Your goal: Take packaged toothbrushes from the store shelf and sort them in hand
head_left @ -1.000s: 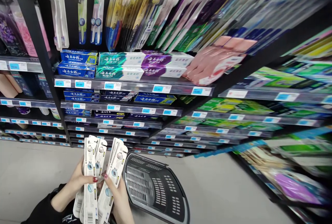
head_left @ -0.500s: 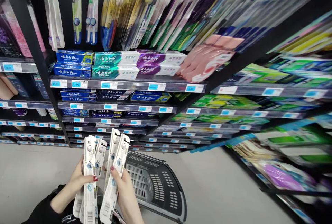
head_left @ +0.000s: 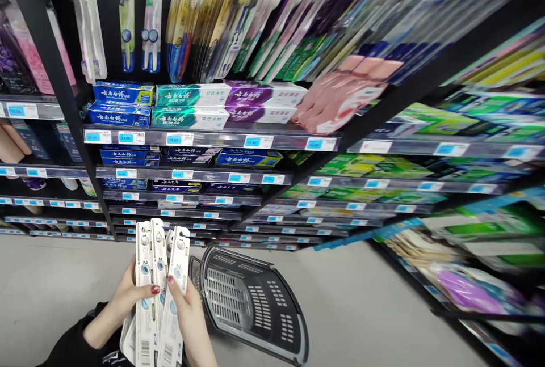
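Several long, narrow toothbrush packs [head_left: 147,293] are fanned upright between my hands, their white printed backs toward me. My left hand [head_left: 130,294] grips the packs on the left side, its thumb with a red nail pressed across the front one. On the other side, my right hand [head_left: 188,304] holds a toothbrush pack [head_left: 175,299] that leans against the rest, its thumb on the front. The fingers behind the packs are mostly hidden. Just right of my hands is a dark grey shopping basket [head_left: 259,299].
Ahead stands a shelf with hanging toothbrushes [head_left: 183,32] over boxes of toothpaste [head_left: 191,95]. Pink packs [head_left: 336,95] hang over the shelf edge. Blue price tags [head_left: 179,139] line each ledge. Another shelf [head_left: 468,293] runs along the right, above the grey floor [head_left: 353,304].
My right hand has moved left, bringing its toothbrush packs against those in my left hand. My left hand has hardly moved. More of the basket's left edge shows now.
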A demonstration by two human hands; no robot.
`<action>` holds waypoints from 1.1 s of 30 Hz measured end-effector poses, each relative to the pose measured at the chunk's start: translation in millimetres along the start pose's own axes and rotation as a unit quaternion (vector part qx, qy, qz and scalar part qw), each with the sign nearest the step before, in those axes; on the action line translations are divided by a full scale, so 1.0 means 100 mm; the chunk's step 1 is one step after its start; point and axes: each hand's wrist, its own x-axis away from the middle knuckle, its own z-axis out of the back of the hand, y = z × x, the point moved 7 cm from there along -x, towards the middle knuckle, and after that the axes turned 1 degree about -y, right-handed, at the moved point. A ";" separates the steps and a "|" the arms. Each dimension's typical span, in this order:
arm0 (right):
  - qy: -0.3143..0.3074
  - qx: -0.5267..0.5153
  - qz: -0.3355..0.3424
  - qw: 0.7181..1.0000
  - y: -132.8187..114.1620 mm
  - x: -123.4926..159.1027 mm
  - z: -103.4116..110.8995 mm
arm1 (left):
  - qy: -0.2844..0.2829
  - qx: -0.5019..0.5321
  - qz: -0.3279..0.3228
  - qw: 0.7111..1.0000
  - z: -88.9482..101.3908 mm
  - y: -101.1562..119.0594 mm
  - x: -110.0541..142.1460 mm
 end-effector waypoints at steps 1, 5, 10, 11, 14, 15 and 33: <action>0.018 0.006 0.009 1.000 0.00 0.00 0.04 | 0.005 0.002 0.003 1.000 0.01 0.00 0.00; 0.074 0.005 0.018 0.997 0.02 0.05 0.12 | 0.026 0.013 0.018 0.999 0.08 -0.01 0.00; 0.018 -0.055 -0.023 0.998 -0.05 0.09 0.01 | 0.000 0.042 0.035 0.998 0.09 -0.07 -0.02; 0.009 -0.069 -0.026 0.997 -0.07 0.08 -0.01 | -0.005 0.051 0.040 0.998 0.09 -0.09 -0.02; -0.012 -0.080 -0.015 0.997 -0.11 0.04 -0.01 | 0.002 0.084 0.065 0.994 0.11 -0.15 -0.01; -0.011 -0.064 -0.001 0.998 -0.13 0.02 0.00 | 0.007 0.094 0.071 0.993 0.12 -0.16 -0.01; 0.000 0.019 0.065 0.998 0.04 -0.12 -0.18 | 0.052 0.045 0.087 0.994 0.06 -0.13 0.03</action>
